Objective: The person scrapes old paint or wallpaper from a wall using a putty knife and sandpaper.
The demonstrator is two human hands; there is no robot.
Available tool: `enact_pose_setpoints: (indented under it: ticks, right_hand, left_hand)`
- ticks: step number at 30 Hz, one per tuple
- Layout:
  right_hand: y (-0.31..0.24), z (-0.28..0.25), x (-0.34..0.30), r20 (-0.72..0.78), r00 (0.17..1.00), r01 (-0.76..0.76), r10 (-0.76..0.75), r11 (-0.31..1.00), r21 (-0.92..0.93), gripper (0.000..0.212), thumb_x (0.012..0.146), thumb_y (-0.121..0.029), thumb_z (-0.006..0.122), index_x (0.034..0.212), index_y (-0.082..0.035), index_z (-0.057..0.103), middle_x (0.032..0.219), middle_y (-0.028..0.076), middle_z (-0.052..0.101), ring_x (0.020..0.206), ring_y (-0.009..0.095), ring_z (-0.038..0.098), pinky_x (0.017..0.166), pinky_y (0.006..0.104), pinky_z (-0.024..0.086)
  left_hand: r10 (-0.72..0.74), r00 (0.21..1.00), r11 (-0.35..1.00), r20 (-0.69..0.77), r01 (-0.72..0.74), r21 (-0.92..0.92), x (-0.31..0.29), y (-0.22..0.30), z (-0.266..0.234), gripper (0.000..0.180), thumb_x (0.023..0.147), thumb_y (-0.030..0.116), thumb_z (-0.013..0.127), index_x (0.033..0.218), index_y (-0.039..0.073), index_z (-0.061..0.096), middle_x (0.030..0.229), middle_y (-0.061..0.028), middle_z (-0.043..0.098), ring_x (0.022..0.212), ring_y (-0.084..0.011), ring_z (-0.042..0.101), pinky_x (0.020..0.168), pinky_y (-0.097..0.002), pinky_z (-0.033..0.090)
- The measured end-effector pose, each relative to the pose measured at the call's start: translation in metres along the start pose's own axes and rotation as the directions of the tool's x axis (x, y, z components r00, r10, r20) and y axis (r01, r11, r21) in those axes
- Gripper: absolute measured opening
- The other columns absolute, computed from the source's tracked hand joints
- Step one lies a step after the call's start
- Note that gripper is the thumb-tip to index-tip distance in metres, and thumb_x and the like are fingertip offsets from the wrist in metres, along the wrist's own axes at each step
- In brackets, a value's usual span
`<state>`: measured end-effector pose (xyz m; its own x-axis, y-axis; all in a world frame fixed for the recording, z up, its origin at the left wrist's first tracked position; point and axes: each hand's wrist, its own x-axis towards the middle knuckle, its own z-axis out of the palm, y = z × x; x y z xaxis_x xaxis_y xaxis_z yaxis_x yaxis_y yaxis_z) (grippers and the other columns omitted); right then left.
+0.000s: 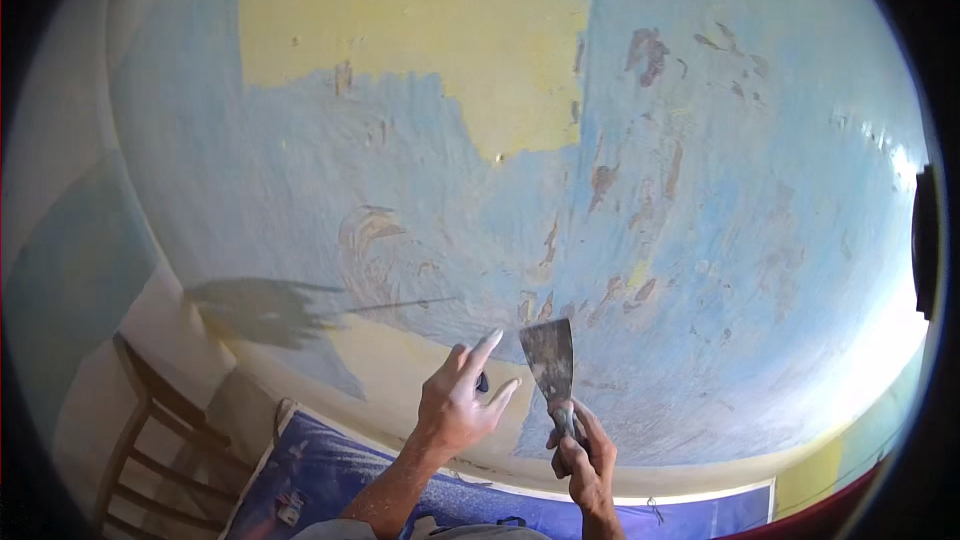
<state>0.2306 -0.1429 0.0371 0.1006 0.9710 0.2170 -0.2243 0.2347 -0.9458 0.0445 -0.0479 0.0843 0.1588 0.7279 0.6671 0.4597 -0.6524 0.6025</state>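
Observation:
My right hand [585, 455] is wrapped round the handle of a putty knife [549, 350]. Its wide, smeared metal blade points up, close to the wall. To its left is my left hand [460, 402], with index finger and thumb stretched out and pale dust on the fingertips. A rounded black end [482, 382] shows between that thumb and index finger; the rest of it is hidden in the hand, where the other fingers look curled. The wall [450, 240] ahead carries blue-grey paint with scraped brown patches and a large yellow area [410, 10] at the top.
A wooden chair or ladder-like frame [170, 470] stands at the lower left. Blue sheeting [330, 480], dusted with pale debris, spreads below the wall. A dark object [925, 240] sits at the right edge. A shadow [270, 312] falls on the wall at left.

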Motion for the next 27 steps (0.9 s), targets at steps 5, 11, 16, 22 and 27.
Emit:
enact_pose_setpoints:
  ticks: [5,11,16,22,27]
  right_hand:
    - [-0.056,0.021,0.029,0.016,0.993,0.121,-0.121,0.962,-0.246,0.055,0.095,-0.01,0.055,0.148,-0.001,0.043,0.091,0.01,0.066,0.067,0.01,0.054,0.061,0.0259,0.046]
    - [-0.101,0.06,0.068,0.093,0.957,0.287,-0.273,0.864,-0.415,0.057,0.093,-0.003,0.057,0.149,-0.003,0.043,0.093,0.017,0.07,0.075,0.013,0.059,0.072,0.028,0.05]
    - [-0.104,0.077,0.08,0.179,0.942,0.334,-0.283,0.823,-0.459,0.062,0.091,-0.003,0.059,0.151,-0.007,0.042,0.089,0.024,0.068,0.072,0.018,0.064,0.066,0.0318,0.05]
    - [-0.15,0.035,0.078,0.388,0.578,0.803,-0.718,0.415,-0.428,0.044,0.088,-0.013,0.065,0.13,0.0,0.059,0.108,0.021,0.059,0.089,0.027,0.06,0.071,0.0363,0.053]
    - [-0.186,0.042,0.034,0.383,0.589,0.547,-0.711,0.7,0.459,0.023,0.088,-0.021,0.066,0.106,-0.006,0.062,0.099,0.011,0.057,0.093,0.026,0.058,0.074,0.0452,0.047]
  left_hand:
    - [0.506,0.858,0.8,-0.086,-0.43,0.419,0.057,0.016,0.008,0.073,0.066,0.005,0.077,0.136,0.0,0.058,0.103,-0.0149,0.055,0.086,-0.0316,0.058,0.071,-0.0406,0.053]
    - [0.639,0.739,0.706,-0.214,-0.453,0.545,0.121,0.022,-0.008,0.058,0.069,-0.004,0.064,0.126,-0.007,0.061,0.113,-0.0186,0.058,0.09,-0.0357,0.06,0.074,-0.0397,0.055]
    - [0.639,0.731,0.677,-0.237,-0.389,0.625,0.128,0.02,-0.027,0.056,0.074,0.002,0.066,0.129,-0.006,0.058,0.112,-0.0169,0.061,0.092,-0.0345,0.064,0.071,-0.0358,0.058]
    - [0.454,0.877,0.701,-0.16,-0.24,0.671,0.123,0.033,-0.027,0.054,0.083,0.01,0.065,0.136,0.002,0.056,0.115,-0.0146,0.061,0.095,-0.0317,0.066,0.076,-0.0382,0.056]
    - [0.434,0.875,0.723,-0.214,-0.196,0.663,0.121,0.018,-0.025,0.05,0.084,0.007,0.064,0.133,0.003,0.06,0.119,-0.0151,0.061,0.099,-0.0337,0.068,0.082,-0.0374,0.058]
